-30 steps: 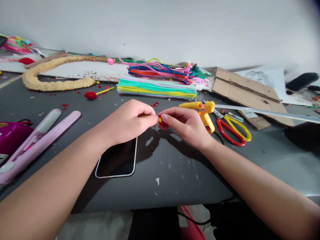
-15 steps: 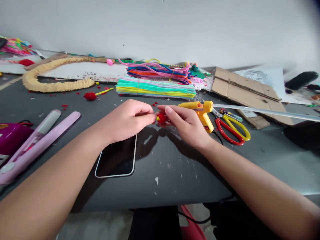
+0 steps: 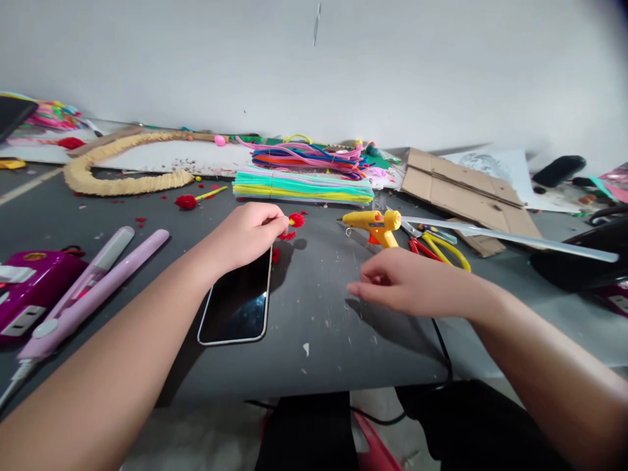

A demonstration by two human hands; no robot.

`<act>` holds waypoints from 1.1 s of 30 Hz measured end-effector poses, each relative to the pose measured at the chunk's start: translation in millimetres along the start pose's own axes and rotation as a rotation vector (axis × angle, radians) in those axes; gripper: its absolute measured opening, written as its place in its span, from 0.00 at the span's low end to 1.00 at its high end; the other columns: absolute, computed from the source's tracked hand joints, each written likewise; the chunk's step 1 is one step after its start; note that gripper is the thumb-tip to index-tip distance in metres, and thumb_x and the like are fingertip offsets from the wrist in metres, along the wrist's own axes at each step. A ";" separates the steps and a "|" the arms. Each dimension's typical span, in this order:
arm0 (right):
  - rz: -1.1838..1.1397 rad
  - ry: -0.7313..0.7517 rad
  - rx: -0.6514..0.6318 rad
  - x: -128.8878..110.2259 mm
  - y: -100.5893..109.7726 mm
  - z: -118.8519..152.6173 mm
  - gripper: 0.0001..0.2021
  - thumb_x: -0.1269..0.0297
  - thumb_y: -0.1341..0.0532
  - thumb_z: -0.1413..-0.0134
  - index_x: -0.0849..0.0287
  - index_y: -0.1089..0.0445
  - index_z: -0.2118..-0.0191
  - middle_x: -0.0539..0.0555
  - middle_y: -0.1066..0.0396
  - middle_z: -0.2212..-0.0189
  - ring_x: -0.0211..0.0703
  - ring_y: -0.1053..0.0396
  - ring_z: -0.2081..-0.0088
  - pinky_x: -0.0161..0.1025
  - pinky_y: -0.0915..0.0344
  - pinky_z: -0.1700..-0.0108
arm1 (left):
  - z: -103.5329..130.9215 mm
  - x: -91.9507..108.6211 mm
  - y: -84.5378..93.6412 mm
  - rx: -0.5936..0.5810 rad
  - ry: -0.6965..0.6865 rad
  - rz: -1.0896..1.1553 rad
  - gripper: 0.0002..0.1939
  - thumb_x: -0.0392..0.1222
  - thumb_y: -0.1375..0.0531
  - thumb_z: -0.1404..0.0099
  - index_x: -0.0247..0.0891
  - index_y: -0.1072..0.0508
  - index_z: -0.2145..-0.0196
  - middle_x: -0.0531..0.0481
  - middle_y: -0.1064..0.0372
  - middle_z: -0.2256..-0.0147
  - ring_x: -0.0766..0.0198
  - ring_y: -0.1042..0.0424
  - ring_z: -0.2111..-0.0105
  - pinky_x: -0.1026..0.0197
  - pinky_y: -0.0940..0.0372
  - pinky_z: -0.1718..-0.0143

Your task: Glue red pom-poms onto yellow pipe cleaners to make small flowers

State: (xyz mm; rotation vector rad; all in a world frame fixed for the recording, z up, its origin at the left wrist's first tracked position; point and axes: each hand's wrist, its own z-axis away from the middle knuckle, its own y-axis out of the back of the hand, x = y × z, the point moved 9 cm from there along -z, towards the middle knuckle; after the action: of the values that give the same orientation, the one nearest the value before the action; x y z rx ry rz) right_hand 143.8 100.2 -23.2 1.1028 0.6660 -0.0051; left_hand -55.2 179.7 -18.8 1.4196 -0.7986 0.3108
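Between thumb and fingers, my left hand (image 3: 252,234) pinches a small red flower (image 3: 296,220) with a yellow stem, just above the phone (image 3: 235,307). My right hand (image 3: 392,281) hovers over the grey table with thumb and fingers apart and nothing between them. Just beyond it lies a yellow glue gun (image 3: 371,223) with a long clear glue stick (image 3: 510,239) in its back. Red and yellow scissors (image 3: 446,250) lie behind my right wrist.
Bundled pipe cleaners (image 3: 301,186) lie at the back centre, near another red flower (image 3: 186,201). A beige curved band (image 3: 98,186) is back left. Pink hair straightener (image 3: 103,281) and purple box (image 3: 36,291) are left; cardboard (image 3: 466,183) is back right.
My right hand has let go of the red flower and moved right and toward me, its fingers now apart. The flower stays in my left hand. The view has shifted slightly.
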 end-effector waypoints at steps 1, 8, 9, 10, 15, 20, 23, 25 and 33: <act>0.069 -0.075 -0.058 12.0 -1.2 5.9 0.26 0.43 0.41 0.39 0.57 0.36 0.81 0.49 0.38 0.84 0.34 0.45 0.83 0.38 0.52 0.81 | 0.0 -0.4 -0.2 -0.002 0.002 0.004 0.16 0.54 0.44 0.34 0.40 0.25 0.71 0.50 0.29 0.73 0.61 0.34 0.73 0.61 0.46 0.73; 0.421 -0.480 0.035 81.0 32.8 25.9 0.36 0.25 0.50 0.46 0.55 0.36 0.82 0.57 0.32 0.80 0.43 0.38 0.80 0.43 0.47 0.76 | -0.6 -1.8 0.6 -0.005 0.039 0.053 0.17 0.55 0.43 0.35 0.40 0.25 0.71 0.51 0.32 0.75 0.62 0.36 0.74 0.60 0.47 0.73; 0.459 -0.496 0.080 84.5 38.5 24.9 0.37 0.23 0.51 0.47 0.54 0.36 0.82 0.58 0.31 0.79 0.45 0.35 0.78 0.43 0.47 0.75 | -0.9 -1.7 0.5 -0.007 0.037 0.063 0.17 0.55 0.43 0.35 0.40 0.25 0.72 0.51 0.33 0.75 0.62 0.37 0.74 0.60 0.48 0.73; 0.486 -0.494 0.140 85.2 44.0 22.7 0.37 0.22 0.51 0.48 0.54 0.35 0.81 0.59 0.30 0.78 0.47 0.33 0.75 0.43 0.46 0.74 | -1.2 -1.9 0.3 -0.009 0.035 0.071 0.17 0.56 0.43 0.35 0.40 0.26 0.72 0.51 0.33 0.76 0.62 0.37 0.75 0.60 0.48 0.73; 0.393 -0.349 0.394 75.2 49.9 0.9 0.29 0.31 0.44 0.44 0.56 0.30 0.71 0.56 0.28 0.73 0.48 0.32 0.70 0.41 0.45 0.70 | -1.8 -6.0 -1.4 -0.020 0.060 0.086 0.17 0.56 0.43 0.35 0.40 0.25 0.71 0.52 0.35 0.76 0.63 0.40 0.76 0.59 0.49 0.73; -0.072 -0.125 0.480 63.3 38.2 -17.4 0.19 0.44 0.38 0.42 0.56 0.26 0.64 0.54 0.27 0.71 0.45 0.32 0.71 0.41 0.40 0.70 | -2.6 -6.8 -2.1 0.000 0.071 0.082 0.17 0.54 0.43 0.35 0.40 0.25 0.71 0.51 0.34 0.74 0.63 0.38 0.74 0.59 0.49 0.73; -0.503 -0.012 0.470 50.6 29.3 -25.5 0.16 0.48 0.35 0.44 0.57 0.26 0.61 0.53 0.26 0.71 0.42 0.31 0.72 0.39 0.36 0.71 | -3.5 -12.0 -2.8 0.021 0.113 0.079 0.17 0.54 0.43 0.35 0.40 0.24 0.70 0.51 0.35 0.75 0.63 0.38 0.74 0.59 0.49 0.73; -0.694 -0.011 0.429 42.6 18.3 -32.2 0.16 0.48 0.34 0.44 0.58 0.28 0.65 0.50 0.30 0.77 0.38 0.35 0.77 0.37 0.38 0.75 | -3.6 -16.4 -2.2 0.044 0.147 0.084 0.15 0.53 0.43 0.35 0.40 0.24 0.68 0.51 0.34 0.74 0.62 0.37 0.74 0.59 0.48 0.74; -0.785 0.013 0.359 26.1 -13.2 -45.1 0.12 0.55 0.35 0.45 0.60 0.29 0.70 0.50 0.31 0.76 0.36 0.35 0.76 0.35 0.38 0.73 | -1.5 -10.7 -5.0 0.039 0.148 0.034 0.15 0.50 0.45 0.34 0.40 0.29 0.74 0.53 0.41 0.78 0.64 0.42 0.77 0.59 0.52 0.76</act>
State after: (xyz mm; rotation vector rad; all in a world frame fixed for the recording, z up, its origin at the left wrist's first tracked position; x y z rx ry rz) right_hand 138.3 139.4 -59.6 1.1155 1.1024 -0.8163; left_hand -59.2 183.1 -29.4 1.4034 -0.6993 0.4541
